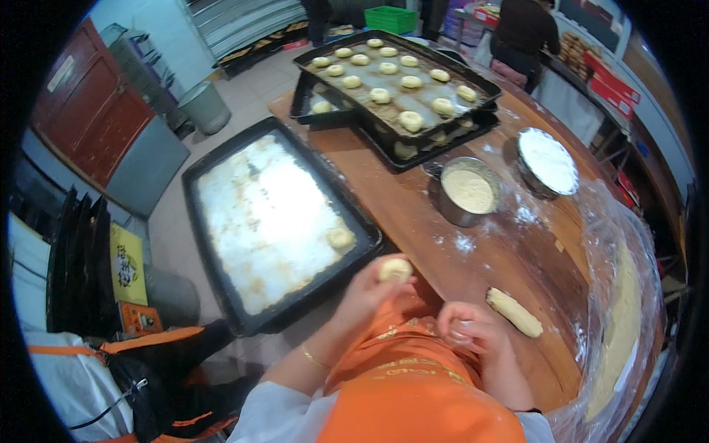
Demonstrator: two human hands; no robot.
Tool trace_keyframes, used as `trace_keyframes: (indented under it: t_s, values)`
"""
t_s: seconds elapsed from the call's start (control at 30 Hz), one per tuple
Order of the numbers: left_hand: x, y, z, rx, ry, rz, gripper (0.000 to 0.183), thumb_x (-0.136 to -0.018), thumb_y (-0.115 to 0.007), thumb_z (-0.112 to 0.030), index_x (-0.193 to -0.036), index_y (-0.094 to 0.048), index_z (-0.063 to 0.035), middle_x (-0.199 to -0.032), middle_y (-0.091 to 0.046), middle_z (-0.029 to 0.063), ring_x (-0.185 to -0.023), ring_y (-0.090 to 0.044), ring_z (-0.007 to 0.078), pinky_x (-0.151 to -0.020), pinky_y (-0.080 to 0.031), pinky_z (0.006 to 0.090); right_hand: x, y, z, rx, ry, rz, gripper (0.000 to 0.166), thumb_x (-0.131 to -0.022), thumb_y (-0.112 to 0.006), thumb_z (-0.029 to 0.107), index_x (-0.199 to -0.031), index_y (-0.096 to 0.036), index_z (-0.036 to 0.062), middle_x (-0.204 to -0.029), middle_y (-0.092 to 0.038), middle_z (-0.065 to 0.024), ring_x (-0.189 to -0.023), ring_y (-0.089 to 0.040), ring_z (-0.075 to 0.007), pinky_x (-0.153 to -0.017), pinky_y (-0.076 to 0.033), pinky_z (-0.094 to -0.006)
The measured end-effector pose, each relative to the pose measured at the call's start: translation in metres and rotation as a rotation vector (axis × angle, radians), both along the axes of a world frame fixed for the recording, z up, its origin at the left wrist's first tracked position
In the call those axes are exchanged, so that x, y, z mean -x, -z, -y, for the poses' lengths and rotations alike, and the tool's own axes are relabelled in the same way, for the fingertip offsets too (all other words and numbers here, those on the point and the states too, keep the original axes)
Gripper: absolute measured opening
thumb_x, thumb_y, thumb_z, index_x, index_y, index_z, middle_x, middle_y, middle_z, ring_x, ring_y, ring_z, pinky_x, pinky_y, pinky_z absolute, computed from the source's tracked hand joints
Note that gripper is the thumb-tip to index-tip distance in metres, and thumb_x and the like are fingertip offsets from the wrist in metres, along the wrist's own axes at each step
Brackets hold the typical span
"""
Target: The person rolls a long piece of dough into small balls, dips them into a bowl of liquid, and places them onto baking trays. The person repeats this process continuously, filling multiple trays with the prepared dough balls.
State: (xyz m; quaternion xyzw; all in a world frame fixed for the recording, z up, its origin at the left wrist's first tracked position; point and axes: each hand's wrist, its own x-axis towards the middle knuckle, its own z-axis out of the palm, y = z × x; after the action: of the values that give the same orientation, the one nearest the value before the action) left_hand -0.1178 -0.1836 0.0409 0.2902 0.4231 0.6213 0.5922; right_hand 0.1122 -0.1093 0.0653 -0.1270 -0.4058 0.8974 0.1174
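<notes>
A round, pale dough piece (395, 271) rests in the fingers of my left hand (368, 293), held above the table's near edge. My right hand (472, 330) is curled in front of the orange apron (415, 393); the fingers hide whether anything is inside. Just right of it, a short dough log (514, 313) lies on the wooden table (410, 221). Beyond my left hand is a black-rimmed baking tray (202, 221), with a single dough round (340, 238) near its right-hand corner.
Stacked baking trays (354, 111) with rows of dough rounds occupy the far table end. A metal container of pale powder (469, 191) and a bowl of white powder (548, 160) stand right. Plastic sheeting (601, 277) covers a long dough strip (615, 332). Someone (523, 39) stands beyond.
</notes>
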Motion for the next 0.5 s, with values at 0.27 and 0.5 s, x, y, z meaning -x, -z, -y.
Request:
trace_keyframes:
  t_s: [0.27, 0.5]
  values:
    - [0.157, 0.030, 0.064, 0.419, -0.308, -1.127, 0.026, -0.080, -0.065, -0.012, -0.103, -0.063, -0.0003, -0.093, -0.064, 0.0214, -0.084, -0.065, 0.0298, -0.076, -0.052, 0.0367, -0.053, 0.028, -0.018, -0.038, 0.480, 0.041, 0.026, -0.087, -0.066, 0.026, -0.087, -0.054, 0.0028, -0.059, -0.039, 0.0045, -0.046, -0.028, -0.0036, -0.045, -0.022, -0.0219]
    - [0.156, 0.036, 0.063, 0.511, -0.359, -1.557, 0.047, -0.082, -0.065, -0.016, -0.124, -0.055, 0.0034, -0.111, -0.054, 0.0246, -0.105, -0.052, 0.0405, -0.093, -0.044, 0.0432, -0.085, 0.020, -0.027, -1.770, 0.647, 1.193, 0.032, -0.089, -0.056, 0.016, -0.119, -0.056, 0.0043, -0.122, -0.053, -0.0136, -0.117, -0.048, -0.0296, -0.101, -0.034, -0.0414]
